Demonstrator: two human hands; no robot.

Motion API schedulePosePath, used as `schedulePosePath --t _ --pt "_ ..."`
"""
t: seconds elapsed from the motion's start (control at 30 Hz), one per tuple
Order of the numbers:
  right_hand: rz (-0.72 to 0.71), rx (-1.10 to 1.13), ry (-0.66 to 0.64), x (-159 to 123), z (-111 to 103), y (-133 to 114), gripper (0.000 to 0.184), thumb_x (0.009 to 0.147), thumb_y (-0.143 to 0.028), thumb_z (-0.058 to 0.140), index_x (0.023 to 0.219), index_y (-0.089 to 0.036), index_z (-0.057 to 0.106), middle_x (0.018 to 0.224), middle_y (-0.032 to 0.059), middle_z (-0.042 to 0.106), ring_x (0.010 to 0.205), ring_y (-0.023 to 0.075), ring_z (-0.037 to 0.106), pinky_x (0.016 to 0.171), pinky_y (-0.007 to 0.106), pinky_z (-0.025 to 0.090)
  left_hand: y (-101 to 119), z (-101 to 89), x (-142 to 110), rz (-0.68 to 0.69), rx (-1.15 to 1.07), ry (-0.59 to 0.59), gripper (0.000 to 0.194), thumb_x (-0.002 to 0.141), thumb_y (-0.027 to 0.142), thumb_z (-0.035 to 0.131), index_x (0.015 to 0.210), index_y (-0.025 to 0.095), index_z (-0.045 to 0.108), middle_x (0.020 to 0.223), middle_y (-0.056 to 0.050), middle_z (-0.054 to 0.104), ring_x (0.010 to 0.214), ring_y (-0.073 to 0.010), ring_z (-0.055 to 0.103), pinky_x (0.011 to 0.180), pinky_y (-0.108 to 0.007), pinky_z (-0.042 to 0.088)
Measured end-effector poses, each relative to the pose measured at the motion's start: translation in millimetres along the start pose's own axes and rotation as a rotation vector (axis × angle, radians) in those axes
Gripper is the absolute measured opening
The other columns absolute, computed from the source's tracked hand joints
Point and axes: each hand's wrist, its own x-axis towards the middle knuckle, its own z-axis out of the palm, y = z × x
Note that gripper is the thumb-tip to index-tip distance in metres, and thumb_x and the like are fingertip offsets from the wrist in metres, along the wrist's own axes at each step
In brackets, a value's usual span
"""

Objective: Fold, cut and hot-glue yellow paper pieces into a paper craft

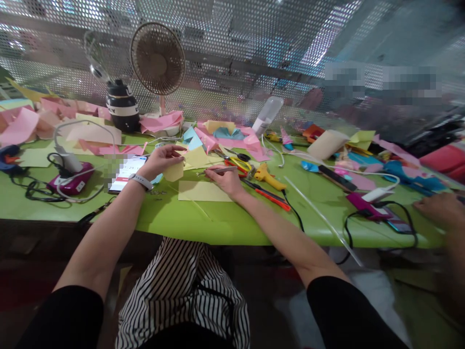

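Observation:
My left hand [162, 161] pinches a small pale yellow piece of paper [173, 172] just above the green table. In my right hand [225, 182] is a slim grey tool [223, 169], perhaps tweezers; its tip points left toward the paper, and I cannot tell whether it touches anything. Flat below my right hand lies a pale yellow paper strip [201, 191]. Another folded yellow sheet [196, 158] stands behind, between the hands. Several tiny pieces [157, 193] are scattered under my left wrist. Yellow-handled pliers [244, 164] and a yellow glue gun [269, 177] lie right of my right hand.
A lit phone [128, 173] and a purple power strip [71, 179] with cables are at left. Behind stand a fan [158, 60] and a black bottle [122, 107]. A cutter [273, 198] and clear stick [319, 218] lie right. Another person's hand [441, 209] rests far right.

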Motion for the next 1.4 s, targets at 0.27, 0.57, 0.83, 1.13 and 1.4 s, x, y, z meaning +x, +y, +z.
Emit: schedulePosePath --t 0.27,0.57,0.83,1.13,1.4 --pt "-0.109 -0.01 -0.015 -2.7 1.7 4.3 0.038 0.08 -0.06 0.071 0.085 -0.023 0.078 0.078 0.0041 0.078 0.068 0.0213 0.073 0.065 0.035 0.062 -3.5 0.0 0.7 0.028 0.024 -0.006 0.042 0.077 0.031 0.078 0.115 0.016 0.071 0.089 -0.005 0.071 0.072 -0.0121 0.064 0.063 -0.024 0.05" --pt "-0.195 -0.07 -0.007 -5.1 2.9 8.0 0.03 0.085 -0.052 0.07 0.089 -0.024 0.08 0.083 0.0034 0.08 0.073 0.0212 0.075 0.067 0.035 0.063 -2.1 -0.1 -0.1 0.023 0.034 -0.023 0.04 0.079 0.029 0.077 0.116 0.015 0.07 0.09 -0.006 0.071 0.074 -0.013 0.065 0.066 -0.025 0.051" --pt "-0.19 -0.047 -0.014 -5.2 1.8 8.6 0.026 0.084 -0.047 0.072 0.09 -0.023 0.08 0.084 0.0039 0.08 0.071 0.0199 0.075 0.066 0.033 0.063 -3.2 1.6 0.9 0.03 0.014 -0.014 0.039 0.077 0.026 0.078 0.113 0.014 0.07 0.087 -0.005 0.071 0.071 -0.012 0.064 0.064 -0.024 0.051" --pt "-0.228 -0.103 -0.024 -8.0 3.4 8.2 0.029 0.087 -0.048 0.066 0.09 -0.023 0.079 0.086 0.0052 0.08 0.073 0.0216 0.074 0.068 0.036 0.062 -1.5 1.9 -0.4 0.01 0.024 -0.017 0.04 0.077 0.028 0.079 0.113 0.014 0.07 0.088 -0.006 0.072 0.073 -0.0133 0.066 0.065 -0.025 0.052" --pt "-0.095 0.085 -0.021 -7.8 4.6 8.7 0.034 0.081 -0.053 0.072 0.088 -0.021 0.076 0.081 0.0059 0.079 0.076 0.024 0.076 0.072 0.039 0.065 -4.5 1.1 1.6 0.016 0.031 -0.009 0.038 0.077 0.027 0.078 0.112 0.015 0.07 0.089 -0.006 0.072 0.071 -0.0122 0.065 0.064 -0.025 0.052"
